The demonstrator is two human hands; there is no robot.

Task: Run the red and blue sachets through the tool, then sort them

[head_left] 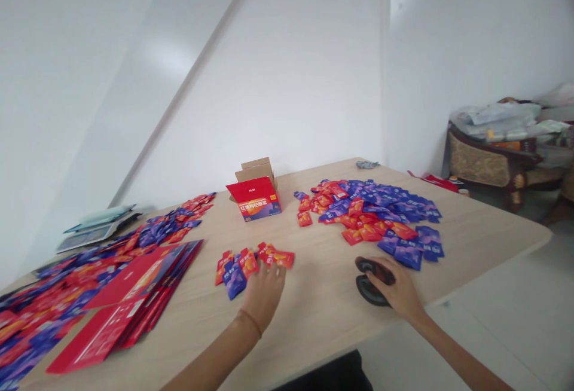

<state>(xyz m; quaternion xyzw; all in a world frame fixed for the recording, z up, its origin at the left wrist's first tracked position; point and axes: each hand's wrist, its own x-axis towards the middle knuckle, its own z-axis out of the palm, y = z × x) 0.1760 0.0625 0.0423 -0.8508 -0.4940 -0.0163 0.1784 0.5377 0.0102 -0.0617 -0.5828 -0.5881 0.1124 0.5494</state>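
Head view: left hand (263, 294) lies flat, fingers released, on the short row of sachets (251, 262) mid-table, right hand (400, 293) curls around a black object (366, 288); light, even pressure should keep the row tidy.

The one camera rides on the person's head, tilted forward and down across the surface (323, 307) toward the white wall (291, 80), close over the near sachets (251, 259).

You see an open red box (255, 196) at centre frame, with a heap of red and purple packets (381, 214) to its right. Flat red cartons (134, 295) lie lower left, a scale (96, 228) above them.
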